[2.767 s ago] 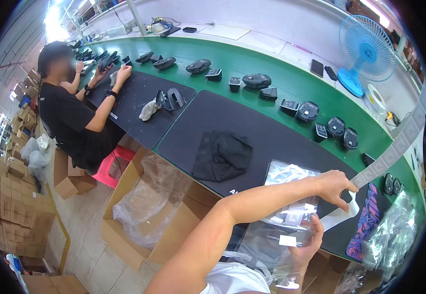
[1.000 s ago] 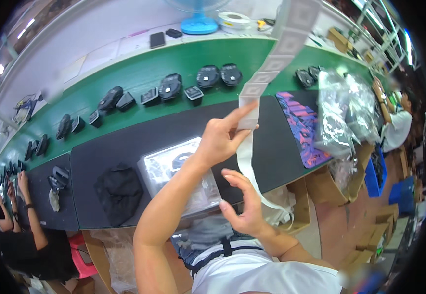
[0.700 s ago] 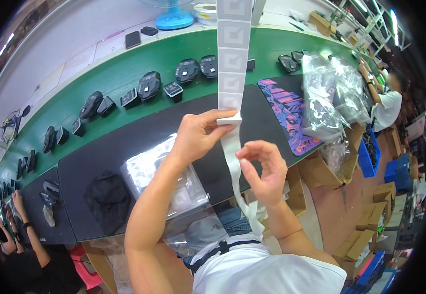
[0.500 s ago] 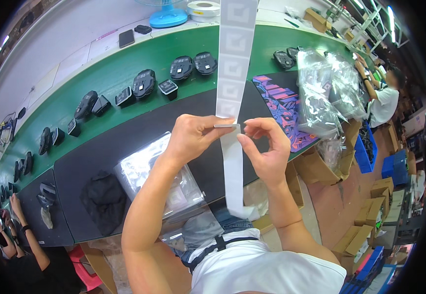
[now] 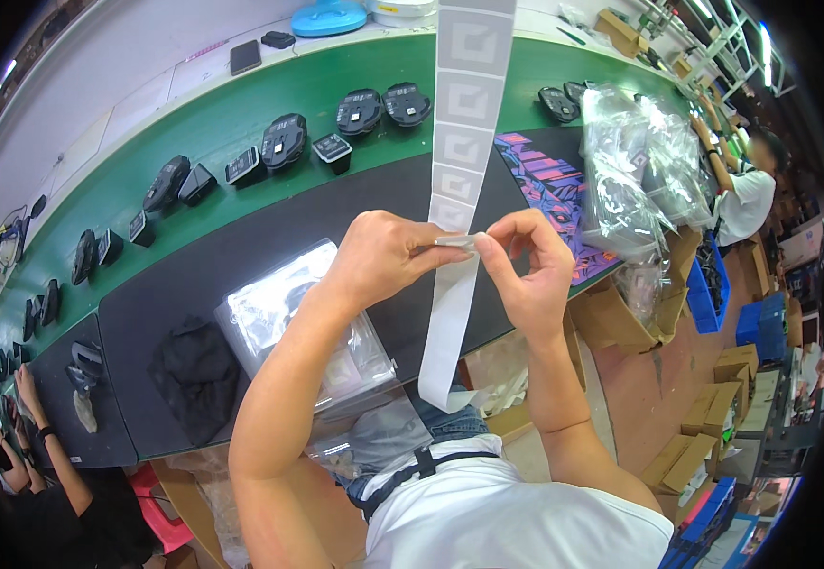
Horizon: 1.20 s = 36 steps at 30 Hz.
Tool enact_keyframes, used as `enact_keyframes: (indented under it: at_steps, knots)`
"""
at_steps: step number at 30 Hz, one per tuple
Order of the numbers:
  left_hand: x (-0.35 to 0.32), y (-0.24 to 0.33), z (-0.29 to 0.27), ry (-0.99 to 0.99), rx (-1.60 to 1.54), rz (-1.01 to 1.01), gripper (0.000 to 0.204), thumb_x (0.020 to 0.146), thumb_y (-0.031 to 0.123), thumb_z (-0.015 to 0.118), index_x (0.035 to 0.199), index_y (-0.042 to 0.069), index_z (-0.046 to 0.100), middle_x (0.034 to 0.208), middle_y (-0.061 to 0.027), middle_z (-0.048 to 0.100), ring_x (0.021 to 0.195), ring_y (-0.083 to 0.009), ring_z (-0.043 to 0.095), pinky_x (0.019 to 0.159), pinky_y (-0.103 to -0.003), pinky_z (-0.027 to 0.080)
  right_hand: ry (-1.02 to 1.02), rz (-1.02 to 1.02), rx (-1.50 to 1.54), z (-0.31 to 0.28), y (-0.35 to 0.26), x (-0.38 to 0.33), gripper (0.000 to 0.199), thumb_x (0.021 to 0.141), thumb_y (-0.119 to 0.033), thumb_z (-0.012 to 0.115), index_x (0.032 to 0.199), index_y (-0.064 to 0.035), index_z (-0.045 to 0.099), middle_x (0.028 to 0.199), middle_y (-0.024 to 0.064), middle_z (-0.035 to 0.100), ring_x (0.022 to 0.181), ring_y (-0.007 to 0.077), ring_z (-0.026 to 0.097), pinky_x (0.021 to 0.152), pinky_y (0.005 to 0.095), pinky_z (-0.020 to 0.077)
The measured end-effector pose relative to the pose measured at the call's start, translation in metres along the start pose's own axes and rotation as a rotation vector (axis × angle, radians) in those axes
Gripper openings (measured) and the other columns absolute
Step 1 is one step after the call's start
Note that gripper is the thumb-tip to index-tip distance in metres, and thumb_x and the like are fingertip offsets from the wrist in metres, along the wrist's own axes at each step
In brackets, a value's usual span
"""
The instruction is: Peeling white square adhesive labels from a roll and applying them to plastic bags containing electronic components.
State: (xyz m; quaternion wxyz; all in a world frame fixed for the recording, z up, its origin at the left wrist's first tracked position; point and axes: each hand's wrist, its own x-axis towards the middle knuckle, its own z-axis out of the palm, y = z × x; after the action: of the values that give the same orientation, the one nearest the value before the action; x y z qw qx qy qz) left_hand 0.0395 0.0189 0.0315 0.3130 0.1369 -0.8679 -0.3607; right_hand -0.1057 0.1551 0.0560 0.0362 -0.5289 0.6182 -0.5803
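A long strip of square white labels (image 5: 470,100) comes down from the top edge to my hands, with faint square marks on it. My left hand (image 5: 385,261) is closed, pinching the strip where it folds. Thumb and index finger of my right hand (image 5: 533,275) press together at the edge of a label (image 5: 456,242) by that fold. The plain backing tail (image 5: 447,327) hangs below my hands and curls near my waist. Under my left forearm lies a stack of clear plastic bags (image 5: 336,351) on the black mat (image 5: 179,284).
Several black computer mice (image 5: 284,140) and small black docks (image 5: 333,150) line the green bench (image 5: 212,133). A black cloth (image 5: 194,379) lies left. Clear bags (image 5: 620,171) fill a cardboard box (image 5: 611,318) at right, beside a patterned mat (image 5: 540,175). People work on both sides.
My right fingers, apart from the label before, have closed on its edge. The hanging tail has swung left, and the view has shifted slightly.
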Motion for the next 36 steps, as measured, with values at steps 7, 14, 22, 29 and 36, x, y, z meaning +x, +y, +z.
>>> enact_keyframes:
  at_steps: [7, 14, 22, 29, 36]
  knots:
    - [-0.006, 0.005, -0.004, -0.036, 0.074, 0.049, 0.025, 0.083, 0.029, 0.079, 0.102, 0.013, 0.079, 0.069, -0.0114, 0.069, 0.054, -0.0244, 0.063, 0.054, -0.032, 0.049, -0.052, 0.043, 0.006, -0.003, 0.001, -0.009, 0.014, 0.082, -0.008, 0.078, 0.084, -0.0039, 0.066, 0.078, 0.0020, 0.064, 0.067, 0.0105, 0.057, 0.061, 0.0254, 0.0400]
    - [0.000, -0.008, -0.008, -0.038, 0.009, -0.027, 0.067, 0.069, 0.047, 0.088, 0.122, 0.011, 0.071, 0.085, -0.0149, 0.075, 0.072, -0.0262, 0.072, 0.070, -0.034, 0.057, 0.183, -0.142, 0.132, -0.011, -0.021, -0.024, 0.012, 0.088, -0.002, 0.071, 0.090, -0.0003, 0.059, 0.086, 0.0044, 0.055, 0.073, 0.0094, 0.048, 0.064, 0.0215, 0.0391]
    - [0.005, -0.019, -0.003, 0.046, 0.053, -0.002, 0.070, 0.070, 0.055, 0.084, 0.119, 0.008, 0.072, 0.102, -0.0113, 0.076, 0.080, -0.0249, 0.075, 0.074, -0.033, 0.056, -0.620, 0.250, 0.268, 0.015, -0.049, -0.101, 0.013, 0.076, -0.001, 0.080, 0.079, -0.0041, 0.068, 0.062, -0.0004, 0.048, 0.055, 0.0087, 0.041, 0.051, 0.0241, 0.0303]
    - [0.007, -0.018, 0.009, 0.023, 0.120, -0.037, 0.081, 0.068, 0.077, 0.071, 0.117, 0.013, 0.073, 0.103, -0.0139, 0.075, 0.098, -0.0339, 0.071, 0.088, -0.042, 0.055, -0.662, 0.344, 0.171, 0.025, -0.044, -0.130, 0.016, 0.074, -0.004, 0.083, 0.079, -0.0028, 0.068, 0.060, -0.0027, 0.041, 0.054, 0.0070, 0.033, 0.050, 0.0249, 0.0239]
    - [0.009, -0.013, -0.003, -0.046, 0.059, -0.030, 0.053, 0.078, 0.049, 0.078, 0.107, 0.006, 0.073, 0.103, -0.0225, 0.071, 0.103, -0.0395, 0.066, 0.090, -0.045, 0.052, -0.669, 0.386, 0.160, 0.026, -0.044, -0.134, 0.016, 0.074, -0.003, 0.082, 0.078, -0.0014, 0.067, 0.061, -0.0045, 0.037, 0.056, 0.0058, 0.031, 0.053, 0.0239, 0.0214]
